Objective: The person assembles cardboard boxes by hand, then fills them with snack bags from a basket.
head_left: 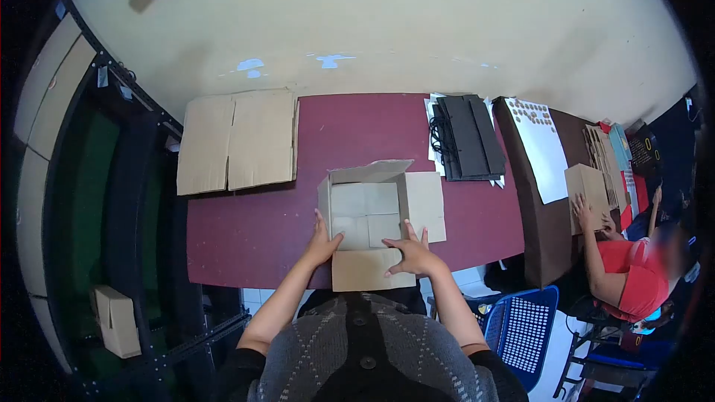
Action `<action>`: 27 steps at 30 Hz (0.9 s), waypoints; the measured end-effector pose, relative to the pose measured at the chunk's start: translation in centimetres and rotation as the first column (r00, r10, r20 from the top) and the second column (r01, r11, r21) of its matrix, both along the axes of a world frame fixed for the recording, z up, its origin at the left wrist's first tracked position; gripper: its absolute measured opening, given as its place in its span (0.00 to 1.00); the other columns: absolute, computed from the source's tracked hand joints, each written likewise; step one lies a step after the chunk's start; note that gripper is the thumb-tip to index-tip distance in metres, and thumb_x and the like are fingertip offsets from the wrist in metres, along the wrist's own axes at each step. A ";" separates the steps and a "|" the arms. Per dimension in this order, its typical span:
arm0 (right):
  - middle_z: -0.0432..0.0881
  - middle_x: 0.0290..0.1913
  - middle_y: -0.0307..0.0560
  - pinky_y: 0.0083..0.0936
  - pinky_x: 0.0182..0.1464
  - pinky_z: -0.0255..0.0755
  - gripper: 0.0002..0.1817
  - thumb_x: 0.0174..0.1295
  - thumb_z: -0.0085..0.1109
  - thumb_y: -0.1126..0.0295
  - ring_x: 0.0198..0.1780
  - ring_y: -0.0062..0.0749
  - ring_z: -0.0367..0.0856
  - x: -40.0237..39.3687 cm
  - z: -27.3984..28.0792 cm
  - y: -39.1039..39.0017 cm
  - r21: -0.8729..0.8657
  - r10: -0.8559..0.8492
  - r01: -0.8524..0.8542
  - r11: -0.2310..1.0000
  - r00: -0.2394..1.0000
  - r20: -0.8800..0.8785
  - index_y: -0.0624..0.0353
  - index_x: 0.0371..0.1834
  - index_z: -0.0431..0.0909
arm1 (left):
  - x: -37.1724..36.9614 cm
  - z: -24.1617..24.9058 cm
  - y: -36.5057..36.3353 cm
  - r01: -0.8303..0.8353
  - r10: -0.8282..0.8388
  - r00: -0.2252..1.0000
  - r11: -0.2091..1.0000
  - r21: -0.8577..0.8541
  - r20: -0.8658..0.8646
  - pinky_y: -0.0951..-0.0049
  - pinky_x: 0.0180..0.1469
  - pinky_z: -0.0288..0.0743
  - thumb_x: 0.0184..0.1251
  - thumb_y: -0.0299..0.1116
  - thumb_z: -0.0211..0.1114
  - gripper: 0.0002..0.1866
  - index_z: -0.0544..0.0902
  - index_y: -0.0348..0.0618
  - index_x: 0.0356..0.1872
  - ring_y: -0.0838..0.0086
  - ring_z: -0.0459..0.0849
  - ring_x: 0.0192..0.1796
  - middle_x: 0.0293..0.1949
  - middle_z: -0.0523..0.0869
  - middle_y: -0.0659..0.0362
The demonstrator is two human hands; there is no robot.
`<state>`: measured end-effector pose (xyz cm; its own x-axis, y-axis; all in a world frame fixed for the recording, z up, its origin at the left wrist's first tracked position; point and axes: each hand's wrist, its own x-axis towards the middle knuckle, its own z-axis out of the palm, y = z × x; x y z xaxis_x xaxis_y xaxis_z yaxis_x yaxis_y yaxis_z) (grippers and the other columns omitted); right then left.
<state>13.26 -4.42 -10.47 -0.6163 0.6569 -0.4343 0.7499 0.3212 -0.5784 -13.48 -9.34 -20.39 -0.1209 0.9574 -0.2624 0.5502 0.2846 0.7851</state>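
Observation:
In front of me on the maroon table an open cardboard box (365, 197) stands with its bare inner bottom showing. Its right flap (426, 208) lies folded outward, and the front flap (365, 272) is folded down toward my body. My left hand (323, 242) grips the box's left wall near the front corner, thumb toward the inside. At the front right corner, my right hand (414, 253) holds the box, its thumb and a finger over the edge by the front flap. Part of the fingers on the outer side of the left wall is hidden.
Flattened cardboard boxes (261, 138) lie at the table's (357, 123) back left. Black folders (469, 138) with a cable and papers lie at the back right. Shelving (112, 179) stands left; a blue chair (521, 335) is at right. A co-worker (625, 275) handles another box (587, 192).

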 end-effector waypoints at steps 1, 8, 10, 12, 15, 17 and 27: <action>0.65 0.65 0.59 0.61 0.67 0.16 0.46 0.30 0.73 0.46 0.76 0.47 0.28 -0.2 0.9 0.1 -0.014 0.036 -0.035 0.999 0.997 0.069 0.50 0.60 0.73 | 0.1 0.8 0.0 0.001 0.005 0.991 0.999 -0.046 0.137 0.59 0.73 0.37 0.59 0.45 0.62 0.55 0.29 0.23 0.66 0.46 0.40 0.73 0.69 0.40 0.31; 0.80 0.49 0.46 0.69 0.66 0.20 0.27 0.36 0.72 0.58 0.74 0.50 0.44 3.3 -2.0 0.0 0.258 -0.005 -0.058 0.964 0.972 0.234 0.49 0.44 0.80 | 5.6 2.1 0.8 0.185 -0.163 0.971 0.976 -0.114 0.176 0.59 0.73 0.35 0.45 0.55 0.72 0.69 0.25 0.24 0.65 0.45 0.34 0.73 0.70 0.35 0.32; 0.82 0.43 0.41 0.69 0.66 0.26 0.18 0.39 0.70 0.63 0.68 0.51 0.60 4.9 -4.1 -0.1 0.323 -0.057 0.011 0.946 0.990 0.131 0.49 0.36 0.77 | 8.3 2.8 1.1 0.165 -0.152 0.971 0.984 -0.060 0.182 0.56 0.72 0.34 0.43 0.56 0.73 0.70 0.27 0.25 0.66 0.45 0.33 0.73 0.70 0.34 0.33; 0.81 0.37 0.40 0.70 0.66 0.31 0.15 0.41 0.67 0.64 0.57 0.48 0.72 5.9 -5.5 -0.4 0.467 -0.016 0.006 0.884 1.000 0.017 0.50 0.34 0.75 | 10.0 5.0 1.1 -0.055 0.083 0.952 0.993 0.103 -0.294 0.45 0.70 0.35 0.39 0.55 0.75 0.70 0.31 0.29 0.68 0.45 0.33 0.73 0.71 0.33 0.35; 0.80 0.34 0.43 0.69 0.65 0.34 0.15 0.45 0.66 0.62 0.49 0.43 0.76 6.2 -5.9 -0.9 0.501 0.040 -0.033 0.865 0.999 -0.003 0.51 0.35 0.76 | 12.0 8.7 -0.4 0.115 -0.022 0.955 0.946 0.302 -0.296 0.34 0.66 0.38 0.31 0.55 0.78 0.63 0.50 0.53 0.71 0.39 0.33 0.72 0.72 0.36 0.41; 0.79 0.32 0.44 0.70 0.65 0.35 0.15 0.48 0.65 0.60 0.45 0.40 0.76 6.5 -5.8 0.1 0.511 0.157 -0.129 0.850 0.988 -0.012 0.53 0.35 0.75 | 11.9 8.7 -1.0 0.253 -0.155 0.926 0.931 0.262 -0.344 0.28 0.63 0.42 0.26 0.52 0.79 0.43 0.78 0.65 0.56 0.34 0.36 0.71 0.73 0.48 0.48; 0.68 0.62 0.57 0.62 0.67 0.20 0.28 0.69 0.33 0.50 0.68 0.50 0.57 6.5 -3.2 2.8 0.041 0.094 -0.088 0.995 0.978 -0.188 0.50 0.69 0.57 | 11.9 5.5 -1.1 0.257 -0.117 0.905 0.916 0.308 -0.408 0.44 0.70 0.39 0.37 0.36 0.76 0.10 0.84 0.45 0.18 0.60 0.76 0.54 0.38 0.85 0.61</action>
